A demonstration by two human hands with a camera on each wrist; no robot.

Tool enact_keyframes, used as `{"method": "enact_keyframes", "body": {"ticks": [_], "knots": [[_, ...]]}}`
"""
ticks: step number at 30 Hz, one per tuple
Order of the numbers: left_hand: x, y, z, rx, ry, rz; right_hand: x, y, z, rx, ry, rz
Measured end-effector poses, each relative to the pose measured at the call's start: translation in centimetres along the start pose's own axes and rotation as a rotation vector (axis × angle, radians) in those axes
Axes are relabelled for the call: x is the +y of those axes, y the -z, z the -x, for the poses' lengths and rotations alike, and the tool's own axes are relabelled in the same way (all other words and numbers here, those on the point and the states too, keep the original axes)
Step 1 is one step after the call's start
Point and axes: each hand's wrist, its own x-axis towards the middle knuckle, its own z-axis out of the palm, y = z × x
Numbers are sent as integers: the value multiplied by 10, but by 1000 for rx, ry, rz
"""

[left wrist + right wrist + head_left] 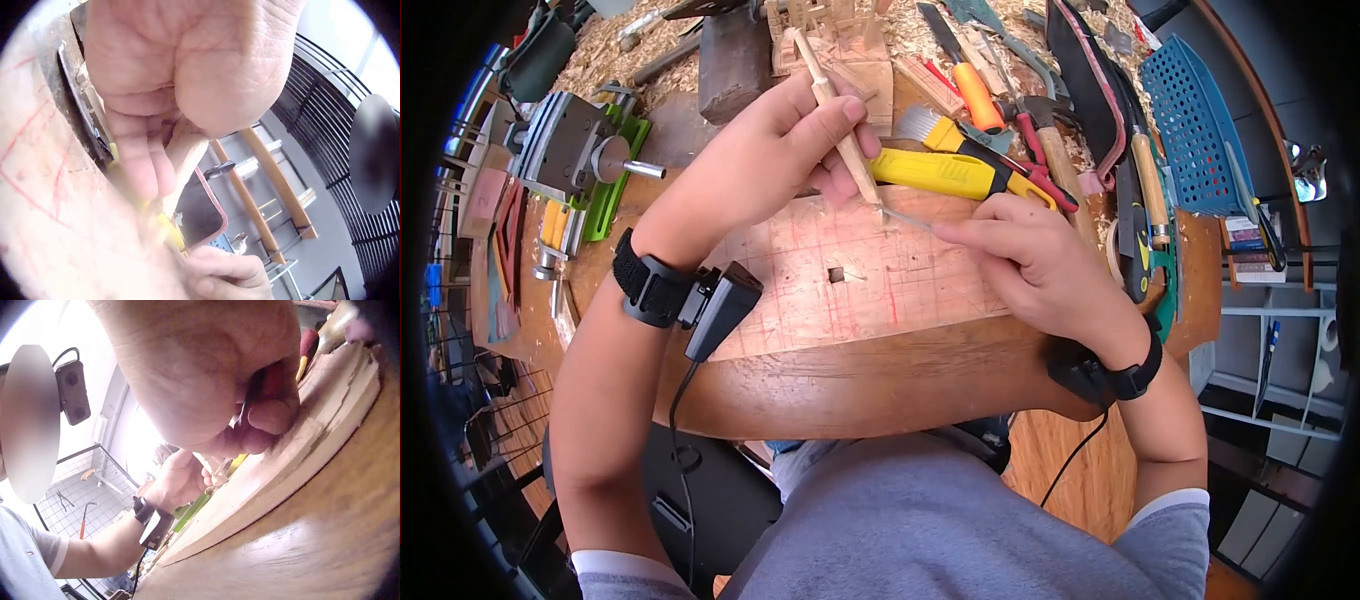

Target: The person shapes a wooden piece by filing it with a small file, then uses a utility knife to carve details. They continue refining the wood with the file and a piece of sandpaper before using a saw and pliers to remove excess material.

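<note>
A slim carved wooden stick (852, 150) slants over the board (790, 300), its lower end near the surface. My left hand (775, 150) grips it, the thumb lying along the wood; in the left wrist view the pale stick (185, 153) shows below the palm of that hand (187, 69). My right hand (1040, 265) pinches a thin metal tool (908, 217) whose tip reaches the stick's lower end. The right wrist view shows the curled fingers of this hand (212, 381) around a thin shiny piece; its handle is hidden.
Red lines and a small square hole (836, 274) mark the board. Behind lie a yellow tool (935, 172), a brush (925, 128), an orange-handled chisel (977, 95) and wood shavings. A metal vise (580, 150) stands left, a blue basket (1195, 125) right.
</note>
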Motion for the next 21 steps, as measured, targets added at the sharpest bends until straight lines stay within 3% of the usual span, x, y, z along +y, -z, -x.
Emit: {"method": "enact_keyframes", "body": {"ticks": [7,9,15,21], "knots": [[-5,-1,8,49,35,98,-3,-3,4,-20,-66,4],[-4,-3,10,70,18,122,-2,-8,1,34,-21,-93],[-8,-11,23,131,-4,148,-5,-6,-1,17,15,-34],[-9,-25,35,303,-57,257,-9,-3,6,-9,-21,-67]]}}
